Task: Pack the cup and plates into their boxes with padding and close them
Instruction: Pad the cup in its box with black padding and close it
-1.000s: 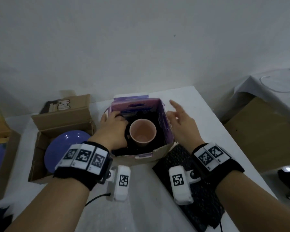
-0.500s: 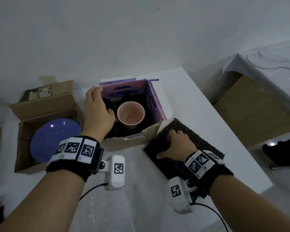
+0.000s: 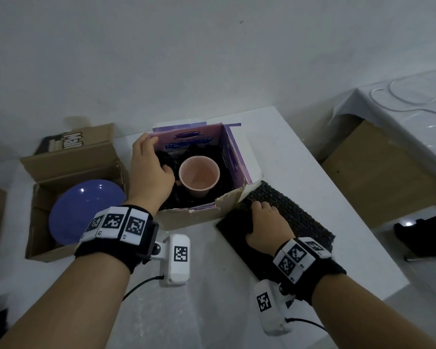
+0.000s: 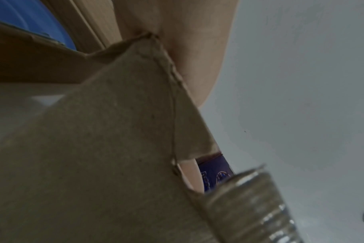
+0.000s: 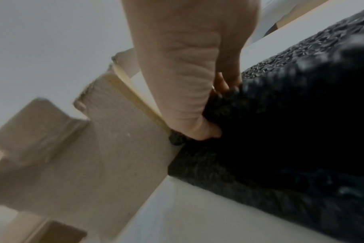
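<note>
A pink cup [image 3: 199, 176] stands upright in the purple-lined cup box [image 3: 233, 157], with black padding around it. My left hand [image 3: 149, 170] holds the box's left wall, thumb inside near the cup and fingers along the rim. In the left wrist view the palm [image 4: 187, 49] sits against the cardboard box [image 4: 94, 148]. My right hand [image 3: 264, 222] grips a black padding sheet [image 3: 292, 215] lying right of the box. Its thumb and fingers [image 5: 197, 128] pinch the padding [image 5: 280, 139]. A blue plate [image 3: 83, 212] lies in the brown box [image 3: 68, 157] at left.
The white table [image 3: 212, 285] ends close on the right. Beyond it stand a cardboard box [image 3: 388, 177] on the floor and a second covered table [image 3: 400, 102] with cables. A wall rises right behind the boxes.
My right hand dropped from beside the cup box onto the black padding sheet and closed on it. My left hand shifted from inside the box to its left wall.
</note>
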`<state>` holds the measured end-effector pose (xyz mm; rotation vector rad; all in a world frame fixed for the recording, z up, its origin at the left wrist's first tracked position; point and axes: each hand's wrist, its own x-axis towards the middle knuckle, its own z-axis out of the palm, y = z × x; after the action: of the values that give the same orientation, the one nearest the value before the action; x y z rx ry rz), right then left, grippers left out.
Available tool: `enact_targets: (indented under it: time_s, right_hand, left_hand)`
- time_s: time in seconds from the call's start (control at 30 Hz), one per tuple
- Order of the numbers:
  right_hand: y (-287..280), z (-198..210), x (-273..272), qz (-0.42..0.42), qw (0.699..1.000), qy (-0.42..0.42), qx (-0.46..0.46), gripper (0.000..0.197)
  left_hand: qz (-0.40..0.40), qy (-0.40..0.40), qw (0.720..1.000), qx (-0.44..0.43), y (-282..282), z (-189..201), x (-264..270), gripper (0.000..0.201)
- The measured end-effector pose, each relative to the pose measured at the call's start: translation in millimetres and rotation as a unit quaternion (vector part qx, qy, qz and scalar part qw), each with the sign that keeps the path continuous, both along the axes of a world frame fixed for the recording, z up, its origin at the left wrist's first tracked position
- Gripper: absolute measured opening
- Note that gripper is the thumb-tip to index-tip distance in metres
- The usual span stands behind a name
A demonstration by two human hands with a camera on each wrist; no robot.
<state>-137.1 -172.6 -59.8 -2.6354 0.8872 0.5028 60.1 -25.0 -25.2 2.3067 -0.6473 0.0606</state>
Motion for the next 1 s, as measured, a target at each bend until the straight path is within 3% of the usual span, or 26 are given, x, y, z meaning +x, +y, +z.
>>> enact_targets:
  time_s: [0.1, 0.33, 0.47, 0.53, 0.67, 0.73, 0.8, 0.87, 0.93, 1.0]
  right_hand:
    - [-9, 9, 7, -0.033, 0.998, -0.034, 0.028, 0.026]
    - [-28, 32, 14, -0.154, 0.982, -0.110, 0.008, 0.026]
    - [-43, 72, 20, -0.278, 0.937, -0.212, -0.022, 0.032]
    - [-42, 101, 28, -0.285, 0.907, -0.302, -0.066, 0.030]
    - [-14, 131, 63, -0.096, 0.882, -0.430, -0.170, 0.032]
    - [11, 121, 84, 0.015, 0.887, -0.423, -0.183, 0.045]
    - [34, 101, 100, 0.101, 0.910, -0.358, -0.183, 0.051]
    - [51, 83, 109, 0.170, 0.947, -0.230, -0.146, 0.056]
    - [59, 67, 108, 0.222, 0.964, -0.113, -0.093, 0.060]
    - [62, 58, 106, 0.249, 0.963, -0.070, -0.071, 0.067]
  left_hand:
    - [0.000, 0.006, 1.000, 0.002, 1, -1, 0, 0.057]
    - [-0.001, 0.005, 1.000, -0.018, 2, -2, 1, 0.057]
    - [-0.001, 0.021, 0.998, -0.055, 2, -5, 2, 0.055]
    - [0.000, 0.045, 0.994, -0.097, 2, -5, 3, 0.050]
    - [0.014, 0.118, 0.971, -0.206, 3, -7, 6, 0.040]
    - [0.021, 0.176, 0.949, -0.262, 4, -11, 9, 0.038]
    - [0.025, 0.213, 0.928, -0.303, 5, -12, 11, 0.039]
    - [0.021, 0.219, 0.919, -0.326, 9, -11, 15, 0.039]
    - [0.016, 0.200, 0.928, -0.313, 15, -10, 19, 0.034]
    - [0.016, 0.183, 0.937, -0.296, 19, -11, 24, 0.032]
